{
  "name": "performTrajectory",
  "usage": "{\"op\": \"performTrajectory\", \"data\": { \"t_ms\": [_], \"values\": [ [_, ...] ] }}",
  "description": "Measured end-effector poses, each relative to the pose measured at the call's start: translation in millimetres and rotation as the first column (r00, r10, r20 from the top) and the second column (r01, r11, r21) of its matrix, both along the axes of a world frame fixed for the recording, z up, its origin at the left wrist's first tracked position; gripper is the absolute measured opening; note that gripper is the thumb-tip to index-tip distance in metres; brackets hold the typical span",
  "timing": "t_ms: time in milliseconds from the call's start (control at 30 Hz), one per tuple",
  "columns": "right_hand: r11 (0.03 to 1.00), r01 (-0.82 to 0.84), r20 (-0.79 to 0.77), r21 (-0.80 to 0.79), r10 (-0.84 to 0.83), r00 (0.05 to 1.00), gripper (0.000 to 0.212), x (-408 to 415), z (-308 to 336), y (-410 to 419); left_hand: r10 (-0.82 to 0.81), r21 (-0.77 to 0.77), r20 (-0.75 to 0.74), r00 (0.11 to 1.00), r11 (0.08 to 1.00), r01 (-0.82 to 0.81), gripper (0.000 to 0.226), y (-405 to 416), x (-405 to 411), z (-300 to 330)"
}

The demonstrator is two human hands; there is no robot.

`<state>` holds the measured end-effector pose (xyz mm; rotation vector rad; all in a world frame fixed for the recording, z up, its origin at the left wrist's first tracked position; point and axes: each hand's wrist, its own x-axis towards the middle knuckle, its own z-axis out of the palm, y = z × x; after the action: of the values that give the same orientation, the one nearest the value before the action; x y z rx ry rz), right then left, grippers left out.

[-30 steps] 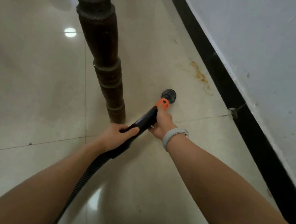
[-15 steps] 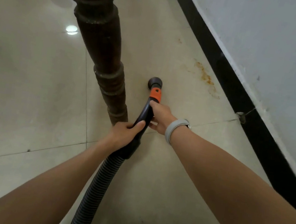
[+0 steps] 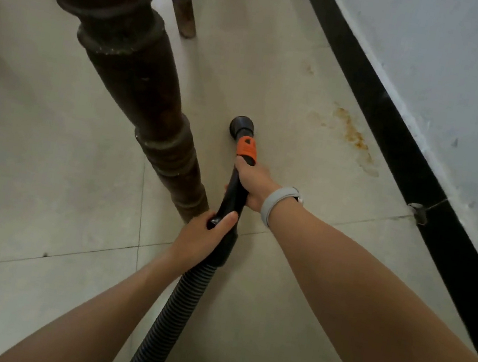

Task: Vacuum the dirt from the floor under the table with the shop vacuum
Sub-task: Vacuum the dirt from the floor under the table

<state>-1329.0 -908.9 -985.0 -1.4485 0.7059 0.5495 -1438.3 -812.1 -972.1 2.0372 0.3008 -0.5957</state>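
Your left hand [image 3: 202, 239] is wrapped round the black wand [image 3: 228, 210] at its near end, thumb laid along the top, fingers curled underneath. Your right hand [image 3: 251, 183] grips the wand farther along, just behind the orange collar [image 3: 246, 148], fingers closed round it; you wear a grey wristband [image 3: 275, 202]. The round black nozzle [image 3: 241, 126] sits on the pale tiled floor [image 3: 43, 181], just right of the near turned table leg [image 3: 139, 93]. The ribbed hose [image 3: 168, 320] runs back between your forearms. A second leg [image 3: 183, 0] stands far behind. Rusty stain [image 3: 353, 134] lies right of the nozzle, near the black skirting [image 3: 395, 136] under the white wall [image 3: 467, 76].
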Motion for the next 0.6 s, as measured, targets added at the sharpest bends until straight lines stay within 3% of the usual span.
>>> {"op": "performTrajectory", "data": {
  "t_ms": [233,367,500,600],
  "values": [
    [0.98,0.165,0.086,-0.107,-0.156,0.984,0.041,16,-1,-39,-0.012,-0.131,-0.072,0.997,0.991,0.003,0.041,-28,18,1],
    [0.952,0.294,0.082,-0.08,-0.288,0.954,0.05,30,2,-85,-0.142,-0.119,-0.04,0.989,0.984,0.137,0.05,-52,30,-2],
    [0.959,0.283,0.072,0.021,-0.283,0.956,0.043,40,8,-89,-0.086,-0.177,-0.015,0.996,0.981,0.082,0.048,-58,46,-4],
    [0.978,0.17,0.029,0.125,-0.175,0.984,0.048,50,13,-78,0.03,-0.186,-0.007,1.0,0.982,-0.03,0.045,-52,68,-7]
  ]
}}
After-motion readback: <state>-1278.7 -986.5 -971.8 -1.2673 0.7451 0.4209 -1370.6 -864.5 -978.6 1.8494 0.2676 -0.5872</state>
